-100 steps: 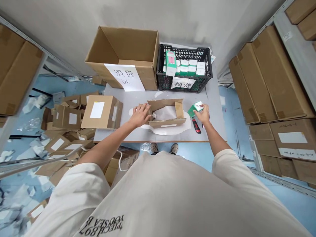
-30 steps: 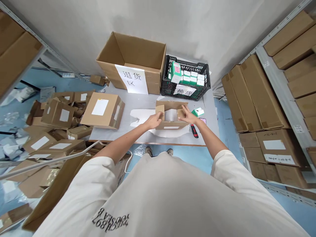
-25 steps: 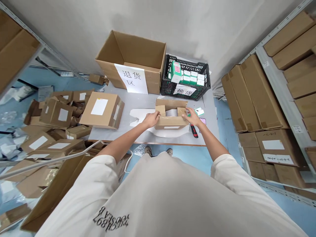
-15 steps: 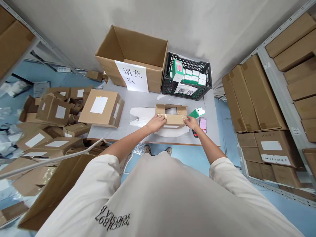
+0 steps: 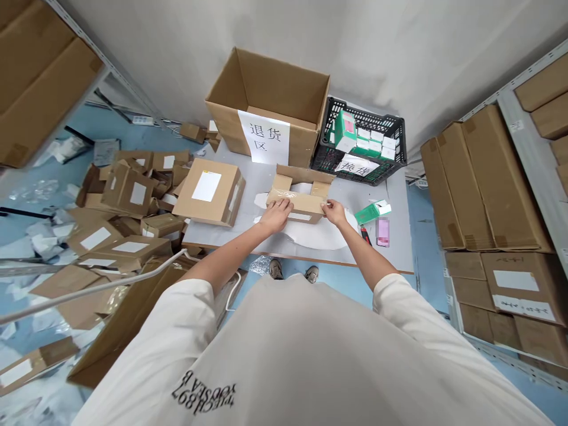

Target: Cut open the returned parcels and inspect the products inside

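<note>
A small cardboard box (image 5: 306, 206) stands on the table, its top flaps raised and clear tape along the front flap. My left hand (image 5: 276, 215) grips the left part of that flap, fingers bent over it. At the right end, my right hand (image 5: 334, 212) pinches the box's corner between thumb and fingers. Beneath the box lies a white paper sheet (image 5: 322, 235). To the right are a green-and-white carton (image 5: 371, 212), a red-and-black cutter (image 5: 365, 235) and a flat pink-faced item (image 5: 383, 232). The box's inside shows only in part.
A large open carton (image 5: 270, 89) with a Chinese sign and a black crate (image 5: 359, 136) of green-and-white cartons stand at the back. A closed cardboard box (image 5: 210, 191) sits left. Discarded boxes (image 5: 128, 195) pile on the floor; shelving (image 5: 510, 118) holds cartons at right.
The small box has shifted left, away from the green carton, and turned slightly, with both hands on it. More of the cutter shows. The whole view has swung left.
</note>
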`<state>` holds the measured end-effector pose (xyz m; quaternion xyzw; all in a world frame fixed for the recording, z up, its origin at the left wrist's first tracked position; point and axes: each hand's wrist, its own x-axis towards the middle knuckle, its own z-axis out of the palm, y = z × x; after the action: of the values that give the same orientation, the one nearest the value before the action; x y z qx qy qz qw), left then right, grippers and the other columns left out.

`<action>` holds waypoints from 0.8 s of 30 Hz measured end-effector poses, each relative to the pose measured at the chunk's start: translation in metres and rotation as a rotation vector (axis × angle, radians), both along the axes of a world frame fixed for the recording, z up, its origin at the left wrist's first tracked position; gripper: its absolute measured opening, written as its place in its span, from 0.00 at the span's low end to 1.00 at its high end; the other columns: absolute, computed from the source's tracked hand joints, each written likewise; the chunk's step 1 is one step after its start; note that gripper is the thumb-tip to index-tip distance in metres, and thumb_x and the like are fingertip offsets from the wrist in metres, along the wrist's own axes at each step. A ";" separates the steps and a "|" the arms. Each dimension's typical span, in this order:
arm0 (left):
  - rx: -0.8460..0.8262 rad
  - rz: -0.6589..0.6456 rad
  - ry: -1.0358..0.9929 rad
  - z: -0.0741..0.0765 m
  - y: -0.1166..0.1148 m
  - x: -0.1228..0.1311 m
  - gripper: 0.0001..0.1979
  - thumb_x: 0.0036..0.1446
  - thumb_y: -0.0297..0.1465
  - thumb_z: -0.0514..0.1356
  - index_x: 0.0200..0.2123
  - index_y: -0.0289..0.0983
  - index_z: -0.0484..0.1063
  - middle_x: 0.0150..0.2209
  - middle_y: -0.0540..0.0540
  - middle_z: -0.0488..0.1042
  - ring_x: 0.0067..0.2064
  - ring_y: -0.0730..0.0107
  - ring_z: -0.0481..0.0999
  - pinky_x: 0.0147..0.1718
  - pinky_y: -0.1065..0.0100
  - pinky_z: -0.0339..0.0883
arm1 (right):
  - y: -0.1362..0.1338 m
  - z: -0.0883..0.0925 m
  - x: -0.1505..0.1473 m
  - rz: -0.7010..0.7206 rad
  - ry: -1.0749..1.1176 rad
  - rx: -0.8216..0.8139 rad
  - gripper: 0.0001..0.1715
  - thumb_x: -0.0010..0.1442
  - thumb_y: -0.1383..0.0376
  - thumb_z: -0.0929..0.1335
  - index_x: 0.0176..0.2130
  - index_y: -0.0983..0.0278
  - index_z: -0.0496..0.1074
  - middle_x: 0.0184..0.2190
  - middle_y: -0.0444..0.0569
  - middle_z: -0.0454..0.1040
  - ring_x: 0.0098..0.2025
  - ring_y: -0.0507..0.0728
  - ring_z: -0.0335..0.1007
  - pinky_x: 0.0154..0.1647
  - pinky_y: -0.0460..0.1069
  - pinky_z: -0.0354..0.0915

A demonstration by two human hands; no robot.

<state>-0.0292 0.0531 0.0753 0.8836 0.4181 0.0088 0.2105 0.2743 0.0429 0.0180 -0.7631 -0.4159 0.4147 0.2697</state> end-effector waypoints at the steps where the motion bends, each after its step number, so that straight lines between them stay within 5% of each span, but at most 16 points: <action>1: -0.004 0.014 -0.011 -0.001 0.001 -0.004 0.35 0.66 0.26 0.57 0.76 0.41 0.68 0.79 0.30 0.64 0.80 0.40 0.61 0.78 0.38 0.53 | 0.000 0.001 -0.002 -0.002 -0.005 -0.007 0.26 0.69 0.54 0.75 0.61 0.64 0.78 0.51 0.57 0.87 0.47 0.62 0.88 0.50 0.61 0.88; 5: -0.016 0.133 -0.006 -0.008 0.008 -0.015 0.32 0.70 0.30 0.58 0.76 0.42 0.67 0.81 0.29 0.60 0.82 0.36 0.56 0.77 0.30 0.53 | -0.006 0.005 -0.005 -0.051 0.035 -0.019 0.25 0.70 0.53 0.74 0.61 0.59 0.75 0.60 0.56 0.84 0.53 0.62 0.86 0.49 0.61 0.89; 10: -0.020 0.072 -0.050 -0.010 0.020 -0.019 0.28 0.70 0.25 0.55 0.70 0.41 0.73 0.76 0.33 0.67 0.77 0.43 0.63 0.72 0.40 0.67 | -0.013 0.012 -0.013 -0.131 0.089 -0.021 0.21 0.69 0.59 0.72 0.59 0.61 0.74 0.61 0.57 0.83 0.52 0.61 0.86 0.49 0.61 0.89; 18: 0.081 0.028 -0.110 0.018 0.018 -0.010 0.29 0.65 0.21 0.56 0.67 0.44 0.75 0.79 0.36 0.64 0.77 0.40 0.62 0.74 0.36 0.60 | -0.025 0.034 -0.001 -0.114 0.125 0.098 0.26 0.67 0.46 0.77 0.53 0.60 0.75 0.53 0.56 0.86 0.53 0.65 0.87 0.46 0.61 0.90; 24: 0.115 0.097 -0.088 0.025 0.031 -0.020 0.34 0.62 0.20 0.58 0.69 0.46 0.72 0.79 0.35 0.64 0.77 0.38 0.61 0.72 0.33 0.61 | 0.003 0.037 -0.019 -0.096 0.101 0.148 0.29 0.68 0.42 0.76 0.55 0.59 0.75 0.53 0.54 0.86 0.52 0.64 0.86 0.48 0.61 0.89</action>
<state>-0.0488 0.0836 0.1008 0.8717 0.4495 0.0819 0.1771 0.2551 0.0459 0.0552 -0.7383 -0.3944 0.4074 0.3653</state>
